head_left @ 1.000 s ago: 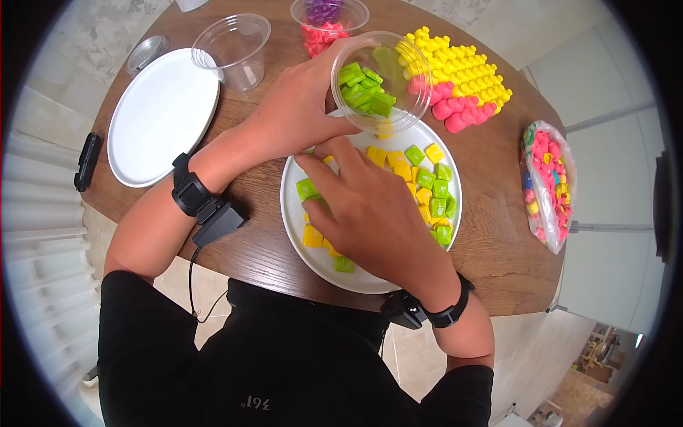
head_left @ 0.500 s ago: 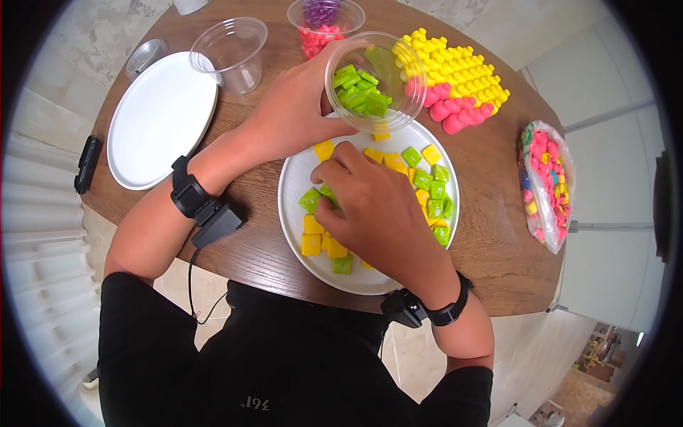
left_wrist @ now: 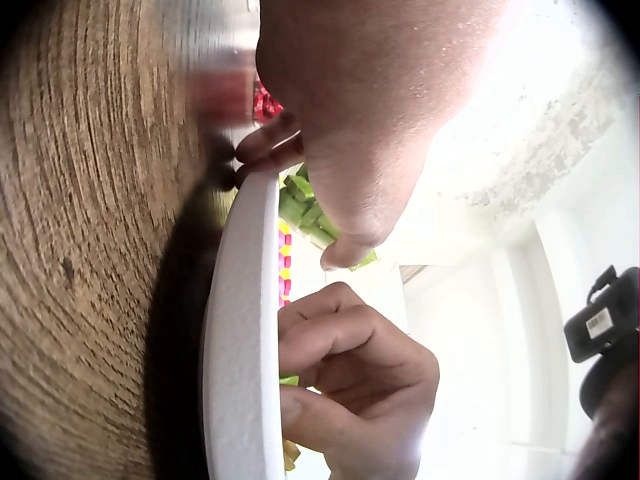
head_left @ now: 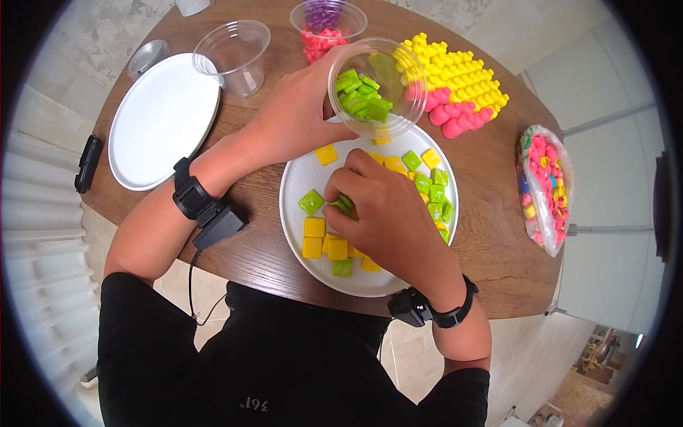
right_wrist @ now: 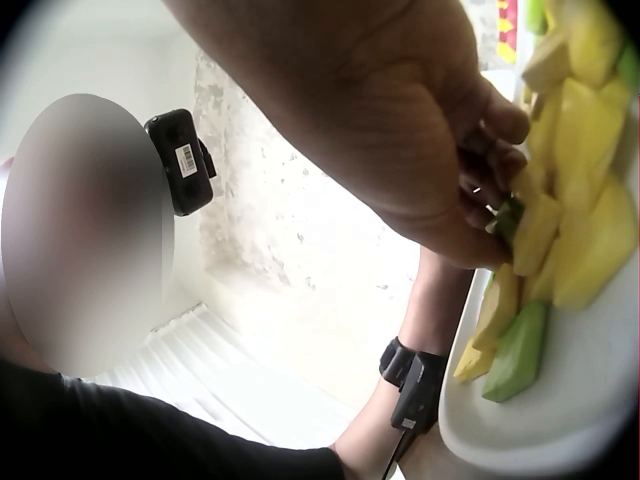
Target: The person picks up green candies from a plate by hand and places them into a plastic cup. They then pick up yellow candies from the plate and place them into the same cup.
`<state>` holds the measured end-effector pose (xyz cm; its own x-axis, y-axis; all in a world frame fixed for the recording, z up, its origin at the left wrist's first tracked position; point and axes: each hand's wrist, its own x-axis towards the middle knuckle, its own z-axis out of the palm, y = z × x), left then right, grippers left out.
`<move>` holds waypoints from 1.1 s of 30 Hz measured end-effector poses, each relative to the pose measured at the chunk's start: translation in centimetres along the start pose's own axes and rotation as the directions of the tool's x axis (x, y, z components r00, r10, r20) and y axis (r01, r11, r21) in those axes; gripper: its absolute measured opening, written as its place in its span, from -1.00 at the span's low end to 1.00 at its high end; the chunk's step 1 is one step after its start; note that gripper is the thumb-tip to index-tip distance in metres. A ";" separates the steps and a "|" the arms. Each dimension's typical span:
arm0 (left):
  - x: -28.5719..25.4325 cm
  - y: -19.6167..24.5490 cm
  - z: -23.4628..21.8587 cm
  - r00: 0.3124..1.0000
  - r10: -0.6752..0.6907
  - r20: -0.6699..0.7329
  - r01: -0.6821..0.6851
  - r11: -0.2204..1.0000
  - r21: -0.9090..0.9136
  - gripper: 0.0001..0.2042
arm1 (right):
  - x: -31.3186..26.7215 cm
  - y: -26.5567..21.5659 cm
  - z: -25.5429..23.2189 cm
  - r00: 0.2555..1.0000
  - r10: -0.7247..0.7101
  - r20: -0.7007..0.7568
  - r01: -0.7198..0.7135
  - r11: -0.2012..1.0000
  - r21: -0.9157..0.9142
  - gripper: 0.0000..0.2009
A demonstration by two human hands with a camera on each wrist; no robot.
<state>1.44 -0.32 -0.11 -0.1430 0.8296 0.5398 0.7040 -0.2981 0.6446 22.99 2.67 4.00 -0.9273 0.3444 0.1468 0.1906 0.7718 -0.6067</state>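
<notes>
A clear plastic cup [head_left: 402,107] with green square pieces [head_left: 364,98] inside is gripped by my left hand [head_left: 299,110] above the far edge of a round white plate [head_left: 295,245]. Over the plate, my right hand [head_left: 384,213] pinches green pieces [head_left: 344,205] between thumb and fingers; how many is partly hidden. Yellow squares [head_left: 314,228] and green squares [head_left: 311,202] lie around it on the plate. In the right wrist view, the fingertips of my right hand [right_wrist: 400,130] hold a green piece [right_wrist: 508,218] beside yellow ones [right_wrist: 537,232].
A white oval plate [head_left: 163,121] and an empty clear cup [head_left: 242,53] stand at left. Beyond are a container of red and purple pieces [head_left: 324,35] and a round lid [head_left: 148,57]. Yellow and pink figures [head_left: 455,82] stand at the back right, a filled plastic bag [head_left: 546,188] farther right.
My right hand has drawn back from near the left hand toward the plate's middle, and green pieces now show in its pinch. The left hand with the cup has barely moved.
</notes>
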 end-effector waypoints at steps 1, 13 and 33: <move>0.0 -0.1 0.0 1.000 0.004 -0.002 -0.004 1.000 0.002 -0.06 | 0.0 0.1 -0.1 1.000 -0.008 -0.008 0.008 1.000 0.002 -0.87; 0.0 0.2 -0.1 1.000 -0.022 0.018 0.021 1.000 0.005 -0.05 | -0.2 0.0 -1.4 1.000 0.021 0.002 -0.021 0.998 -0.057 -0.89; -0.7 0.5 -0.4 0.990 -0.102 0.094 0.120 0.970 -0.213 -0.23 | 1.5 1.5 0.7 0.781 -0.023 -0.624 0.171 0.969 0.179 -0.84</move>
<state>1.63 -1.23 0.01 -0.1479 0.8964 0.4179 0.5169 -0.2902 0.8053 21.63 4.02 2.76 -0.5281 0.5849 0.6157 -0.0315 0.7110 -0.7025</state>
